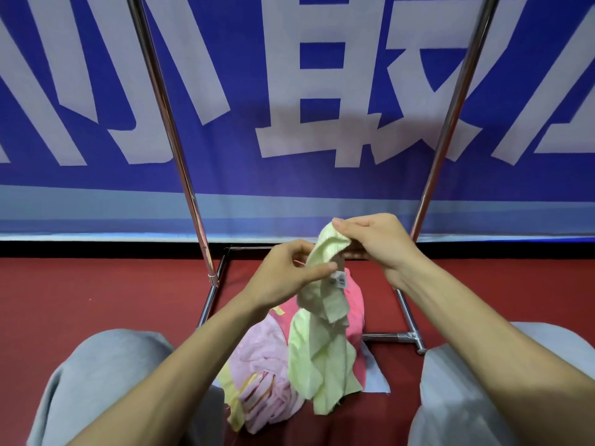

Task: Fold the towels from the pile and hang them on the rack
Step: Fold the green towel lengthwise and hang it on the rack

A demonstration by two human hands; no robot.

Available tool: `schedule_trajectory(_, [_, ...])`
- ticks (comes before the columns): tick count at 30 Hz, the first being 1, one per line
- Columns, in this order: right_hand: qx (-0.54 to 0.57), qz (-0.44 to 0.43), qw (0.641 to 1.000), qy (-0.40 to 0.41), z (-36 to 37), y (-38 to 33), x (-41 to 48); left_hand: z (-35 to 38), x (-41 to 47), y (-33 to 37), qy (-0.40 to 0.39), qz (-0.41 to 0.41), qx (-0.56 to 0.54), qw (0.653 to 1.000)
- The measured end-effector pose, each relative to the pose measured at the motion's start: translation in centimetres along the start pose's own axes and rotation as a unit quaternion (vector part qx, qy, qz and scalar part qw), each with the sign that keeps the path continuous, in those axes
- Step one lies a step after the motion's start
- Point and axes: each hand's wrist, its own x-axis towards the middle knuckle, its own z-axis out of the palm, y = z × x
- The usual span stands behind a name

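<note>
Now held: pale green terry towel, pinched at top by left hand and right hand.
Behind: pink towel pile on red floor.
Around: chrome tube rack.

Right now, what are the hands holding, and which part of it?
The light green towel, by its upper end: the right hand pinches the top edge, the left hand pinches just below, beside the tag.

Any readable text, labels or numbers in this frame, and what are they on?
"取" on the blue banner, its top cropped; neighbouring characters are cut off, unreadable.
White tag on the green towel: barcode-like print, too small to read.
</note>
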Motion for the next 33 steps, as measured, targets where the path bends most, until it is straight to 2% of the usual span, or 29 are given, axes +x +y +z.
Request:
schedule_trajectory(3, [0.005, 0.005, 1.0, -0.008, -0.2, 0.5, 0.1, -0.3, 0.1, -0.5, 0.005, 0.034, 0.077, 0.996])
schedule_trajectory(12, [-0.061, 0.03, 0.997, -0.023, -1.3, 1.1, 0.9, -1.5, 0.4, -0.3, 0.033, 0.007, 0.073, 0.997])
schedule_trajectory(16, [-0.078, -0.004, 0.996, -0.045, -1.7, 0.4, 0.8, -2.8, 0.6, 0.4, 0.06, 0.018, 0.072, 0.995])
schedule_trajectory(19, [-0.181, -0.074, 0.976, -0.098, -2.2, -0.2, 0.6, -4.1, 0.6, 1.2, 0.078, 0.019, 0.072, 0.994])
schedule_trajectory(23, [-0.273, -0.119, 0.944, -0.141, -2.4, 0.2, 0.7, -5.1, 0.1, 2.2, 0.114, -0.015, -0.063, 0.991])
schedule_trajectory(25, [-0.332, -0.134, 0.925, -0.129, -2.7, 0.7, 1.1, -5.5, -0.2, 2.6, 0.107, -0.056, -0.131, 0.984])
schedule_trajectory(29, [-0.469, -0.14, 0.865, -0.111, -3.4, 2.0, 1.9, -6.5, -0.4, 2.9, 0.091, -0.121, -0.231, 0.961])
schedule_trajectory(33, [-0.466, -0.103, 0.874, -0.091, -4.0, 3.0, 2.8, -7.4, -0.2, 2.6, 0.03, -0.162, -0.283, 0.945])
